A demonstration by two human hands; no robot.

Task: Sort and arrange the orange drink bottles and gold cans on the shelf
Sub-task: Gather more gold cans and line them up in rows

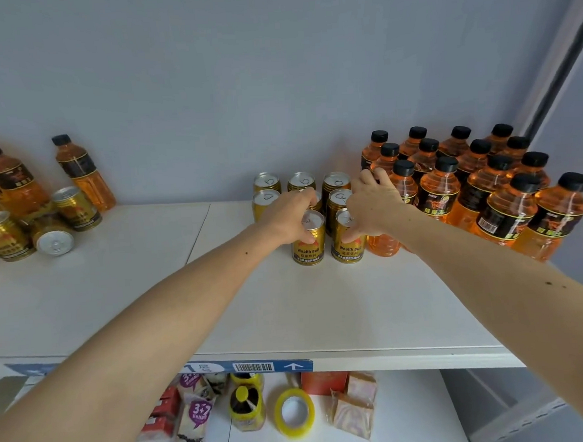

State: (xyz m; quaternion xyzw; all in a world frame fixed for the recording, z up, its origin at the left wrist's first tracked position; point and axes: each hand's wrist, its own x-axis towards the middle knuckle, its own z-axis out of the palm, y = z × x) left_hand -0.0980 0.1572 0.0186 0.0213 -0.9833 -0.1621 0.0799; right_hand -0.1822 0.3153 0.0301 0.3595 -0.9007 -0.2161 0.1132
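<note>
The left hand [291, 217] curls its fingers over the silver top of a gold can [307, 240] at the front of the can block, gripping it from above. Just beside it, the right hand [373, 206] wraps thumb and fingers round the neighbouring front can [347, 243], its fingertips reaching towards the nearest bottle. Both cans are smooth metal cylinders, standing upright and almost touching. Behind them, at 12 o'clock, the remaining gold cans [335, 184] stand in tight rows, pull-tab lids up.

At 3 o'clock the orange drink bottles [479, 182] are packed close: clear plastic, ribbed shoulders, black caps, dark labels, running right up to the shelf's right end near the wall corner.

The shelf [288, 309] is a flat, matte white board with a seam left of the cans; a wide bare stretch lies between the block and the front lip. Far out at 9 o'clock sits a loose cluster of bottles and cans [43, 208], one can lying on its side [54, 240].

Below, at 6 o'clock, the lower shelf holds a yellow tape roll [294, 412] and wrapped snack packets [354, 405].
</note>
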